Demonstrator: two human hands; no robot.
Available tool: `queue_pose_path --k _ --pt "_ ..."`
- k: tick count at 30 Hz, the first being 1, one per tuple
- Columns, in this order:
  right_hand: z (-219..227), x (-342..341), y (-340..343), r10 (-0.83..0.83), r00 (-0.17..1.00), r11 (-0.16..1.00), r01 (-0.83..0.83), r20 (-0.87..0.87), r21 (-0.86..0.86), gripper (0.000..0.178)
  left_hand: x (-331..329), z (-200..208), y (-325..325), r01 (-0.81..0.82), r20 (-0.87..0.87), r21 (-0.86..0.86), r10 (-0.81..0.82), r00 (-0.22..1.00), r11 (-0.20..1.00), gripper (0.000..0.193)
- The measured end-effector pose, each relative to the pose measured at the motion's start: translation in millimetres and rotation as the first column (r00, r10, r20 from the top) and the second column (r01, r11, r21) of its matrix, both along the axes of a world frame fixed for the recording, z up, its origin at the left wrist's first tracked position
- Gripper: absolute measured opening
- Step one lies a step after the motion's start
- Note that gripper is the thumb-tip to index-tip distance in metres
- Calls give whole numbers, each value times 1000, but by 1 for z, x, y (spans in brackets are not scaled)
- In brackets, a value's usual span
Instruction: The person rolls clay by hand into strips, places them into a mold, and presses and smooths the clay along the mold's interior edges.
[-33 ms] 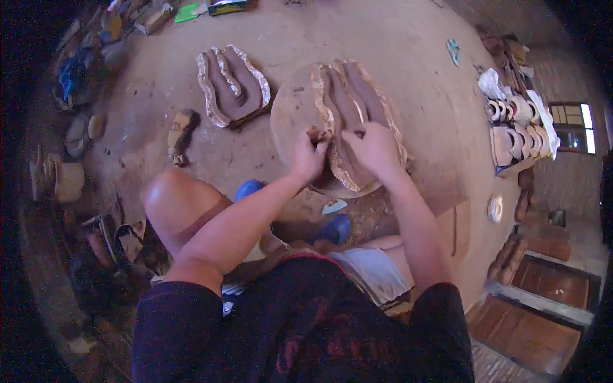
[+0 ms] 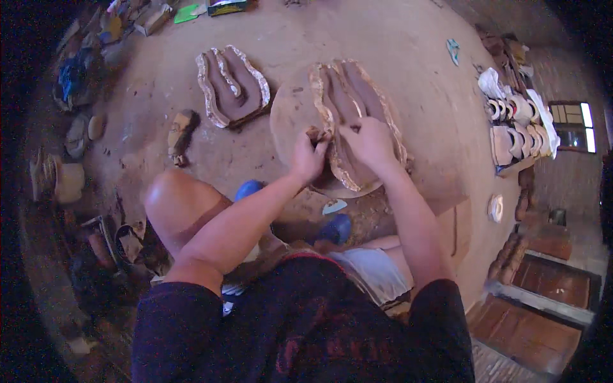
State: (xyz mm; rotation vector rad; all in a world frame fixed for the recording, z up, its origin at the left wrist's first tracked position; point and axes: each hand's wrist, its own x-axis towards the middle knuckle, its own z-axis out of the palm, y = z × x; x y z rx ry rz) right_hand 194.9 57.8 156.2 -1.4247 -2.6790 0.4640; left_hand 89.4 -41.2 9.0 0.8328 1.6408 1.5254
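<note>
A long, wavy-walled clay piece (image 2: 367, 96) lies on a round board (image 2: 290, 108), with pale rough walls and a ridge down its middle. My left hand (image 2: 308, 159) is closed at the outside of its left wall, a small lump of brown clay (image 2: 312, 132) between thumb and fingers. Inside the piece, near the front end of the middle ridge, my right hand (image 2: 371, 143) is bent into a pinch. Whatever its fingertips hold is too small to tell. A second, similar clay piece (image 2: 239, 105) rests on the floor to the left.
Left of my knee lies a dark, elongated object (image 2: 182, 134). A pale half-round scrap (image 2: 334, 206) sits close to my blue footwear (image 2: 337, 228). Curved pale pieces (image 2: 523, 137) stand in rows at the right, and a pale ring-like object (image 2: 495, 208) lies nearer.
My right hand has shifted very slightly back and left along the middle ridge. The left hand and both clay pieces stay in place.
</note>
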Motion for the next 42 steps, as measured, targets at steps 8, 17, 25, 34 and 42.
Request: queue_pose_path --k 8,17,25,34,42 --pt "-10 8 -16 103 974 991 -82 202 -107 32 1 14 -9 -64 -82 -32 62 995 997 31" --pt "-1 83 -75 89 972 988 -59 218 -141 26 -12 19 1 -68 -128 44 73 989 997 24" --pt "7 131 -146 -664 533 653 74 -524 -754 34 15 101 -44 427 -566 324 -188 802 844 46" --pt "29 196 -147 -830 181 519 -93 -527 -849 37 19 53 -48 21 -515 -98 -69 854 995 60" --pt "54 423 -97 -659 -230 451 641 -716 -621 23 41 65 -17 146 -50 -226 -161 986 963 46"
